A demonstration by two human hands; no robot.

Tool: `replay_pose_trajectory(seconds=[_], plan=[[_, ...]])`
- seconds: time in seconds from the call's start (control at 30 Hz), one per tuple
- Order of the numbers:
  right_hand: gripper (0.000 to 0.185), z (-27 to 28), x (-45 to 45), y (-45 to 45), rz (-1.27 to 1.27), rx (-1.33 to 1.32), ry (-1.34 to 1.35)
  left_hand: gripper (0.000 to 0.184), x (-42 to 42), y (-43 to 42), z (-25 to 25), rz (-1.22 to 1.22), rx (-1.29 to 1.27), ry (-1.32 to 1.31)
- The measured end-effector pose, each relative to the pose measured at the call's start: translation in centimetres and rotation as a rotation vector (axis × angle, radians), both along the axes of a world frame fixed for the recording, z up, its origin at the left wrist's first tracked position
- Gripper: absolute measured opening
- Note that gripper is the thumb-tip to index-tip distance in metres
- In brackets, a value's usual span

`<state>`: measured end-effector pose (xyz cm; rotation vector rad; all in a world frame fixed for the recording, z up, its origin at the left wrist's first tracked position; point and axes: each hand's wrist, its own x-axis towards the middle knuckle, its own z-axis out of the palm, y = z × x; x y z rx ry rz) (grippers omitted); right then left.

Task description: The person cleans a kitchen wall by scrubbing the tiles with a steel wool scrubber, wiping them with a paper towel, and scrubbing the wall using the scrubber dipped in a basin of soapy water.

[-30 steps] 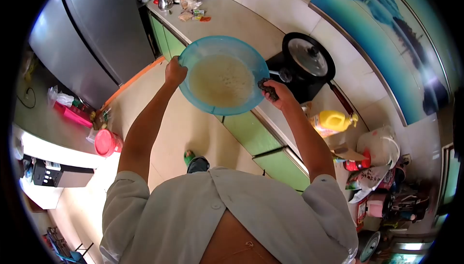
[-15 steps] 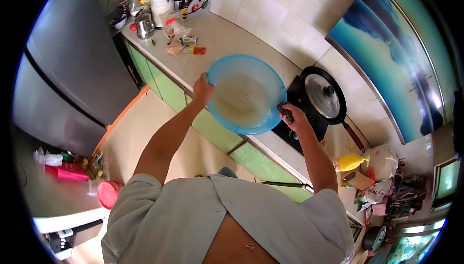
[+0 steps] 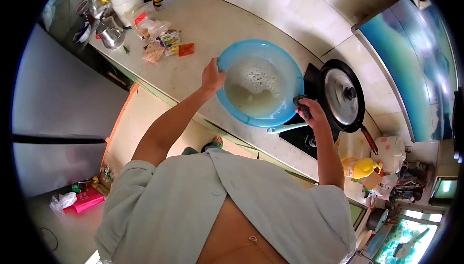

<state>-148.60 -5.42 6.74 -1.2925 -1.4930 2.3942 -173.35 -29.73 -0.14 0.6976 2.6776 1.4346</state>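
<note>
Head view, basin: here's the blue basin (image 3: 291, 68), over the pale surface (image 3: 217, 22), cloudy, bubbly water (image 3: 251, 100) inside; whether its base touches down, I cannot tell.
Head view, left hand: the left hand (image 3: 212, 76) has its fingers closed on the basin's left rim.
Head view, right hand: over to the right hand (image 3: 314, 113), fingers wrapped round a dark scrubber (image 3: 301, 107) against the right rim; whether they grip the rim too, I cannot tell.
Head view, stove side: a pale blue handle (image 3: 287, 128) pokes out beside the basin, over the black stove (image 3: 299, 144); the pan (image 3: 361, 100) wears its lid (image 3: 337, 100).
Head view, far end: packets (image 3: 171, 42) lie near the metal jug (image 3: 110, 33).
</note>
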Motion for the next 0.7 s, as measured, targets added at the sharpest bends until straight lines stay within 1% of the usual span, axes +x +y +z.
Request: replay_pose_trajectory(seconds=[0.03, 0.07, 0.1, 0.13, 0.17, 0.2, 0.27, 0.3, 0.33, 0.37, 0.4, 0.43, 0.47, 0.5, 0.53, 0.6, 0.67, 0.7], plan=[[0.017, 0.7, -0.3, -0.8, -0.02, 0.184, -0.056, 0.039, -0.3, 0.1, 0.5, -0.037, -0.012, -0.039], [0.017, 1.0, -0.3, -1.0, -0.025, 0.178, -0.069, 0.039, -0.7, 0.1, 0.9, -0.071, -0.023, -0.075], [0.022, 1.2, -0.7, -1.1, 0.097, 0.777, -0.215, 0.039, -0.9, 0.2, 1.1, -0.07, -0.028, -0.082], [0.027, 1.5, -1.6, -1.5, 0.226, 1.374, -0.347, 0.037, -1.3, 0.2, 1.5, -0.144, -0.074, -0.1], [0.036, 1.4, -2.9, -2.3, 0.191, 1.62, -0.233, 0.036, -1.9, -0.1, 1.9, -0.215, -0.122, -0.114], [0.036, 0.5, -4.7, -2.9, 0.194, 1.611, -0.218, 0.036, -2.9, -0.4, 2.2, -0.204, -0.134, -0.109], [0.038, -2.1, -8.2, -3.3, 0.409, 1.55, 0.004, 0.027, -4.8, -0.8, 2.7, -0.364, -0.175, -0.079], [0.04, -3.8, -9.9, -3.9, 0.44, 1.475, 0.01, 0.027, -6.2, -1.1, 2.5, -0.363, -0.176, -0.074], [0.041, -6.2, -11.1, -3.7, 0.469, 1.561, 0.085, 0.025, -8.2, -1.3, 2.2, -0.423, -0.201, -0.001], [0.041, -7.8, -12.1, -4.2, 0.501, 1.597, -0.044, 0.024, -10.2, -1.2, 2.0, -0.485, -0.22, 0.084], [0.038, -10.0, -12.6, -4.4, 0.52, 1.574, -0.081, 0.024, -12.1, -1.2, 1.5, -0.495, -0.207, 0.116], [0.034, -10.2, -13.5, -5.6, 0.579, 1.497, -0.172, 0.023, -13.9, -1.3, 0.8, -0.489, -0.186, 0.142], [0.03, -12.5, -14.2, -6.5, 0.646, 1.905, -0.325, 0.024, -15.9, -1.2, 1.2, -0.487, -0.162, 0.174], [0.028, -10.7, -14.1, -8.3, 0.729, 1.905, -0.322, 0.024, -17.2, -1.3, 2.3, -0.494, -0.175, 0.136], [0.028, -8.3, -14.4, -9.2, 0.686, 1.918, -0.345, 0.024, -18.3, -1.7, 3.2, -0.507, -0.194, 0.089], [0.028, -3.9, -15.4, -9.9, 0.381, 1.356, 0.01, 0.025, -21.8, -1.6, 3.3, -0.574, -0.211, 0.151], [0.028, -0.8, -16.0, -9.6, 0.203, 1.433, 0.127, 0.026, -25.3, -1.1, 3.0, -0.637, -0.224, 0.189], [0.026, 2.0, -16.1, -10.0, 0.135, 1.076, 0.057, 0.027, -26.7, -0.9, 2.7, -0.634, -0.264, 0.192]])
